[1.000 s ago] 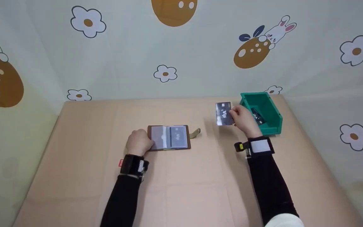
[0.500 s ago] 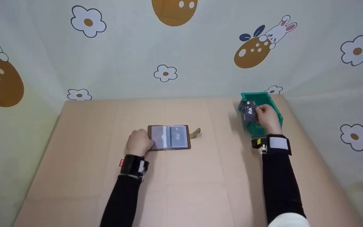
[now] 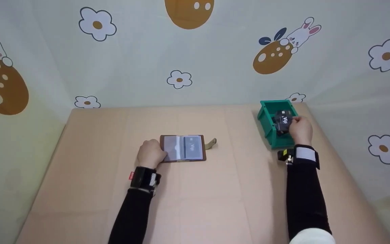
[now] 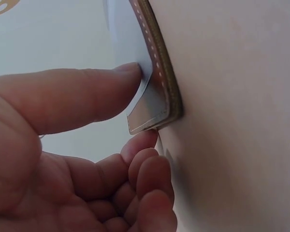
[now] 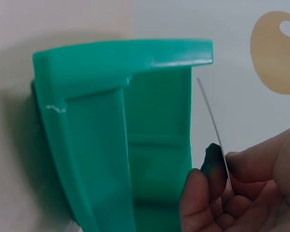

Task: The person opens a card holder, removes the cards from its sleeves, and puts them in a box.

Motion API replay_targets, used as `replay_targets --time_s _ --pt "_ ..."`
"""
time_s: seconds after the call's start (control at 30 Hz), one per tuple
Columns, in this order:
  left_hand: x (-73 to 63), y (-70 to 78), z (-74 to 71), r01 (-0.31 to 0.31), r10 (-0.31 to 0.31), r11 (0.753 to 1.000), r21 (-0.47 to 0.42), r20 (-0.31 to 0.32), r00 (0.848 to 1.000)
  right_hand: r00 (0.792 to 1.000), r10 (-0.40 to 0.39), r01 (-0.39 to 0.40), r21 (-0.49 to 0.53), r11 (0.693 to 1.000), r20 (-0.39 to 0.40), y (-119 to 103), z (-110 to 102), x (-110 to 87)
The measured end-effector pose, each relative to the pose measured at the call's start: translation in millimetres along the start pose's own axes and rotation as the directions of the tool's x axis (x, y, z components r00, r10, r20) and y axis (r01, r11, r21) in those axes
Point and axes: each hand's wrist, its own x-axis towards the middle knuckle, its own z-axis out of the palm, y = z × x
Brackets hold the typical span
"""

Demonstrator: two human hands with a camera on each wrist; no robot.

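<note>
An open brown card holder [image 3: 183,148] with clear sleeves lies on the table, a card marked "Vip" showing in its right-hand sleeve. My left hand [image 3: 150,154] pinches its left edge; in the left wrist view the thumb [image 4: 106,92] lies on the sleeve and the fingers curl below the cover's corner. At the right, my right hand [image 3: 301,129] holds a dark "Vip" card [image 3: 284,118] over the green bin [image 3: 268,127]. The right wrist view shows this card [image 5: 210,113] edge-on between thumb and fingers, at the bin's mouth. Another dark card lies partly hidden beneath it in the bin.
A tan strap [image 3: 211,143] sticks out from the holder's right side. The beige table [image 3: 208,196] meets a patterned cloth backdrop [image 3: 130,67] just behind the bin.
My right hand has carried the card rightward from beside the green bin to over it. The left hand and the card holder have stayed in place.
</note>
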Motion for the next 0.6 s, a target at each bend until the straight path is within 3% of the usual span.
replay_targets --time_s 0.23,0.6 --pt "-1.2 -0.2 0.9 -0.007 0.007 1.0 -0.015 -0.006 1.0 0.999 -0.021 0.018 -0.071 0.997 -0.039 4.7 0.4 2.0" --pt "0.2 -0.1 0.7 0.009 -0.009 1.0 -0.013 0.001 1.0 0.999 -0.035 0.035 -0.153 0.988 0.007 -0.3 4.3 -0.2"
